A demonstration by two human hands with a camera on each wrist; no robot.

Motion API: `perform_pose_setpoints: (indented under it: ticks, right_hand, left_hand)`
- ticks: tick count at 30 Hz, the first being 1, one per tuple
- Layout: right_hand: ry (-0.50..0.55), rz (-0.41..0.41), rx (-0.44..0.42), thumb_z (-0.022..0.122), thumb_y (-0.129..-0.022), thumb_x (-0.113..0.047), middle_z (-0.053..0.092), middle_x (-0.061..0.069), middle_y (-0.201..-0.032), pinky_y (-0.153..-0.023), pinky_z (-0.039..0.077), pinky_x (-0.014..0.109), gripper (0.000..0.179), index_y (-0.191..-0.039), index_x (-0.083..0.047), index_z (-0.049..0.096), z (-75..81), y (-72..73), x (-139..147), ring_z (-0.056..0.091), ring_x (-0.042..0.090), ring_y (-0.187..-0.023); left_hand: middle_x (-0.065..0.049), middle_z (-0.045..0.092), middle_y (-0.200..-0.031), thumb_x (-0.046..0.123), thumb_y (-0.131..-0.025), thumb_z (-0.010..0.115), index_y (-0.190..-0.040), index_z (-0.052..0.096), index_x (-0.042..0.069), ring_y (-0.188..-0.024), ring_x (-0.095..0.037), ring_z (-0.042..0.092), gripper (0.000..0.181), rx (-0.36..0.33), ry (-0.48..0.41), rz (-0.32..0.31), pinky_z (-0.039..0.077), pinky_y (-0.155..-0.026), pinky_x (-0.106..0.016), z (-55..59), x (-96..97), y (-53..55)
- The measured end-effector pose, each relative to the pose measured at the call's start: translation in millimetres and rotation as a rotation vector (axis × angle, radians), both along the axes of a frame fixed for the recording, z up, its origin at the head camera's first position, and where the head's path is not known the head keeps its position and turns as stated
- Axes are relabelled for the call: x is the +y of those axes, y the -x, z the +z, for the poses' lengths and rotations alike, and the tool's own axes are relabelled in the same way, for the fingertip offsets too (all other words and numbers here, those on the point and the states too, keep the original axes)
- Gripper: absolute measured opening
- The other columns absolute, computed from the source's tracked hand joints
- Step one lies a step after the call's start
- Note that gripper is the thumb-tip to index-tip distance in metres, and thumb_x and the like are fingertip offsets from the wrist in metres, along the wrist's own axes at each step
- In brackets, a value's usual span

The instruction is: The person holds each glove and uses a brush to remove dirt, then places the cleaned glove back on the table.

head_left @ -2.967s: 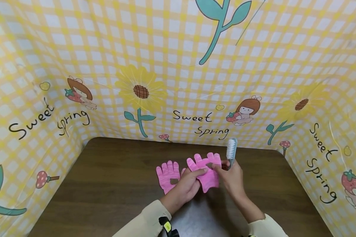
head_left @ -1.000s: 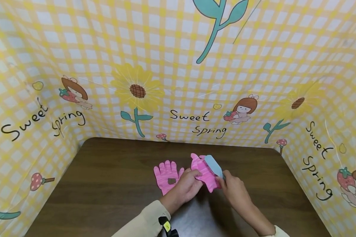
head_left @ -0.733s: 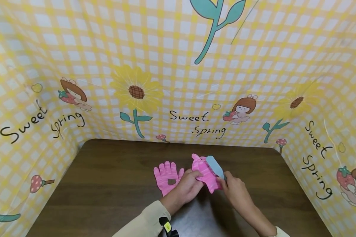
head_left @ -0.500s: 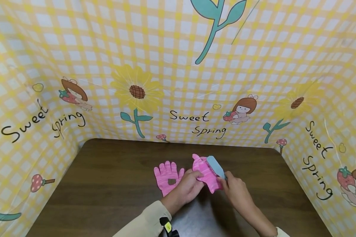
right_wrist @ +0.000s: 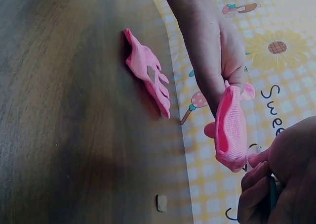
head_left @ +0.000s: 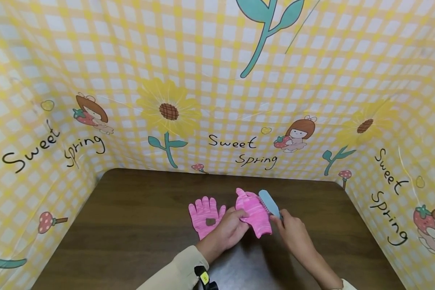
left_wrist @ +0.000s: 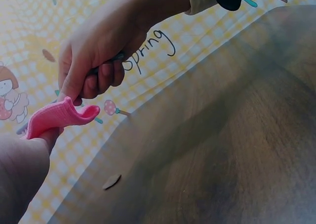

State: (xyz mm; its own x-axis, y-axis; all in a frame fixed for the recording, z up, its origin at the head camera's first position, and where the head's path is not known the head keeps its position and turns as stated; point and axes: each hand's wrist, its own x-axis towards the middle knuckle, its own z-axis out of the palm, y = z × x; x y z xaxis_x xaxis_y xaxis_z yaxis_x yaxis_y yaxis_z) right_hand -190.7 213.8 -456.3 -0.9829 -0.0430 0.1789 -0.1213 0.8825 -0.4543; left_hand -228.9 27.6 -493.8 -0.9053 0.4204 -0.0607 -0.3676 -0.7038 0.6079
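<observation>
My left hand (head_left: 230,229) grips a pink knit glove (head_left: 253,211) above the table, thumb on top and the other fingers beneath it. With its fingers curled round the handle, my right hand (head_left: 295,233) holds a light blue brush (head_left: 269,202), bristles against the glove's right side. In the right wrist view the held glove's cuff (right_wrist: 232,130) gapes, and only a bit of the brush handle (right_wrist: 273,192) shows. A second pink glove (head_left: 202,211) lies flat beside my left forearm, with a grey-brown patch (head_left: 210,221) on its palm.
A small flat brownish piece (left_wrist: 112,181) lies on the dark wooden table (head_left: 137,217), and shows in the right wrist view as a pale chip (right_wrist: 161,202). Yellow checked cloth (head_left: 221,100) with printed flowers walls the table's back and sides.
Earlier my right fingers were at a brown patch on the held glove, brush upright. The brush then turned bristles-down onto the glove and has since slid rightward to its edge.
</observation>
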Motion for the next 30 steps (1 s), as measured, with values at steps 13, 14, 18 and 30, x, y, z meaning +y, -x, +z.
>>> perform_pose_setpoints:
  ticks: [13, 14, 18, 30]
  right_hand:
    - [-0.010, -0.050, -0.009, 0.065, -0.100, -0.024, 0.050, 0.005, -0.066, -0.051, 0.039, 0.029, 0.028, -0.108, 0.003, 0.061, -0.2, -3.0, 8.4, 0.047, 0.018, -0.059]
    - [-0.009, -0.056, -0.005, 0.065, -0.100, -0.024, 0.050, 0.005, -0.066, -0.051, 0.039, 0.029, 0.028, -0.108, 0.003, 0.061, -0.3, -3.0, 10.0, 0.048, 0.019, -0.059]
    - [-0.019, -0.078, 0.035, 0.065, -0.100, -0.023, 0.051, 0.006, -0.065, -0.050, 0.042, 0.034, 0.025, -0.097, 0.001, 0.059, -4.2, -1.5, 16.1, 0.050, 0.022, -0.059]
    - [0.085, 0.019, 0.006, 0.060, -0.103, -0.033, 0.050, -0.002, -0.067, -0.054, 0.041, 0.027, 0.029, -0.108, -0.004, 0.063, 7.5, -8.7, -8.6, 0.048, 0.014, -0.062]
  left_hand:
    - [-0.021, 0.029, -0.163, -0.010, -0.091, 0.029, -0.154, 0.022, -0.011, -0.148, -0.024, 0.027, 0.063, -0.022, -0.006, -0.017, 0.018, -0.129, -0.047, -1.1, 8.8, -2.6]
    - [-0.021, 0.029, -0.163, -0.010, -0.092, 0.029, -0.154, 0.022, -0.011, -0.148, -0.024, 0.028, 0.063, -0.024, -0.002, -0.016, 0.018, -0.129, -0.047, -0.6, 9.0, -3.0]
    - [-0.021, 0.031, -0.160, -0.009, -0.092, 0.031, -0.153, 0.021, -0.012, -0.146, -0.024, 0.029, 0.061, -0.023, 0.009, -0.011, 0.018, -0.130, -0.047, 0.7, 8.0, -2.4]
    - [-0.013, 0.048, -0.148, -0.004, -0.100, 0.034, -0.146, 0.034, -0.010, -0.141, -0.020, 0.041, 0.047, 0.028, 0.039, -0.038, 0.025, -0.128, -0.045, 2.6, 1.6, 0.8]
